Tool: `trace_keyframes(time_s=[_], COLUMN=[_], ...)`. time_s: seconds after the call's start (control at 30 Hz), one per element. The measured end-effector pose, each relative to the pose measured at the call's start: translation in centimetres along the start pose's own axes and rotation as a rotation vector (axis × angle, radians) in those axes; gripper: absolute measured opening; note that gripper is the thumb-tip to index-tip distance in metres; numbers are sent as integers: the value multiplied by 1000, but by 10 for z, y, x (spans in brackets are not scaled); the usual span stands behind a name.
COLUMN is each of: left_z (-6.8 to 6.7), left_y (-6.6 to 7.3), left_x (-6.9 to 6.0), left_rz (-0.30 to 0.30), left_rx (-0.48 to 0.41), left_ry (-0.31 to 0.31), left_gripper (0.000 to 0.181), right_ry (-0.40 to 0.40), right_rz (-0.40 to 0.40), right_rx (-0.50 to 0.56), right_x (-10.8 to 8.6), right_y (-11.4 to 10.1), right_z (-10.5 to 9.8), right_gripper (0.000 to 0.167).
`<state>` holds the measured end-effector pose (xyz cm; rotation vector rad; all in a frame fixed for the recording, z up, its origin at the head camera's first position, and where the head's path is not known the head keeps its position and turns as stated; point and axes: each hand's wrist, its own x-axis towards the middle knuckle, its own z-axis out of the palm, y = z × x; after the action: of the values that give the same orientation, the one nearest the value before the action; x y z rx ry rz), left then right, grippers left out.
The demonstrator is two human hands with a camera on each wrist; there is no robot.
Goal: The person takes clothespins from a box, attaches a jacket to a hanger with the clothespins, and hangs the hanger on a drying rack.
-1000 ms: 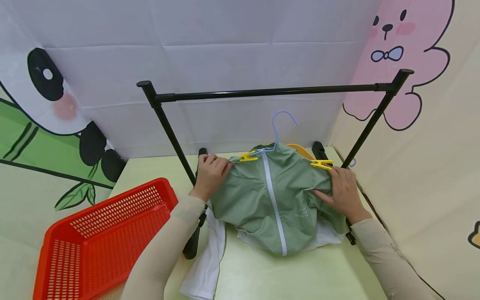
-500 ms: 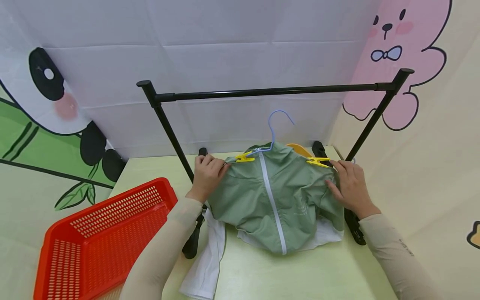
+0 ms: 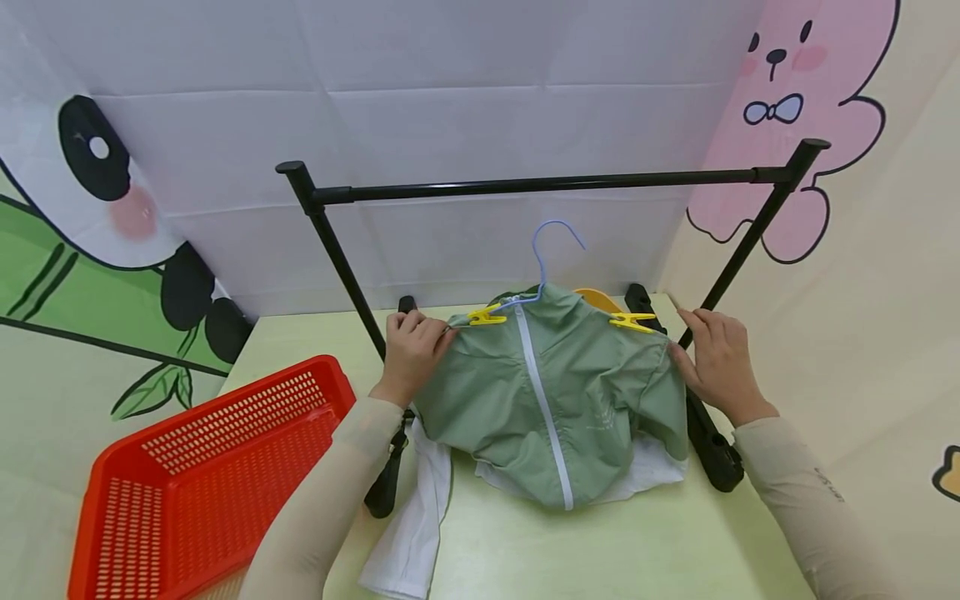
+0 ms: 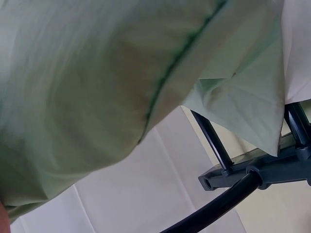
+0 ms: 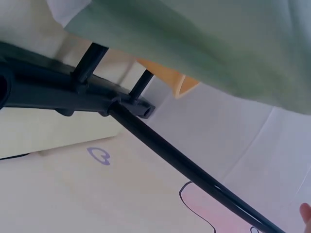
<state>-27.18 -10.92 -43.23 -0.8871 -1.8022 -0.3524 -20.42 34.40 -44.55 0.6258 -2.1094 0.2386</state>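
A light green jacket (image 3: pixel 480 400) with a white zipper is on a blue hanger (image 3: pixel 542 273), whose hook sticks up above the collar. Yellow clothespins (image 3: pixel 487 316) clip both shoulders; the right clothespin (image 3: pixel 632 322) stands near the sleeve edge. My left hand (image 3: pixel 411 357) pinches the jacket's left shoulder end. At the other shoulder is my right hand (image 3: pixel 722 367), fingers extended, thumb at the fabric's edge; whether it touches is unclear. Green fabric (image 4: pixel 87 97) fills much of the left wrist view. In the right wrist view, a fingertip (image 5: pixel 306 213) shows apart from the fabric.
A black clothes rack (image 3: pixel 540 185) stands around the jacket, its bar above the hook. The red basket (image 3: pixel 210 500) is at the left. Beneath the jacket lies white cloth (image 3: pixel 408 537) on the pale table (image 3: pixel 570 558). An orange-yellow item (image 3: pixel 598 300) shows behind the collar.
My right hand has moved right, off the jacket's sleeve to its outer edge. The jacket and hanger have shifted slightly left, with the left hand still pinching the shoulder.
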Motion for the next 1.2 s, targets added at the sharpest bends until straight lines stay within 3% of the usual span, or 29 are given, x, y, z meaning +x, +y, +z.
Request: trace_keyframes(time_s=[0.7, 0.9, 1.2], left_z=[-5, -6, -8], left_y=[0, 0, 1], left_x=[-1, 0, 0], left_rz=[-25, -25, -28], left_rx=[-2, -4, -5], left_ry=[-3, 2, -4], left_gripper=[37, 37, 36], right_ry=[-51, -36, -122], right_rz=[16, 49, 133], right_rx=[-56, -58, -51], right_x=[-1, -3, -9], right_y=[22, 29, 40], right_z=[-5, -3, -3], right_gripper=[61, 63, 71])
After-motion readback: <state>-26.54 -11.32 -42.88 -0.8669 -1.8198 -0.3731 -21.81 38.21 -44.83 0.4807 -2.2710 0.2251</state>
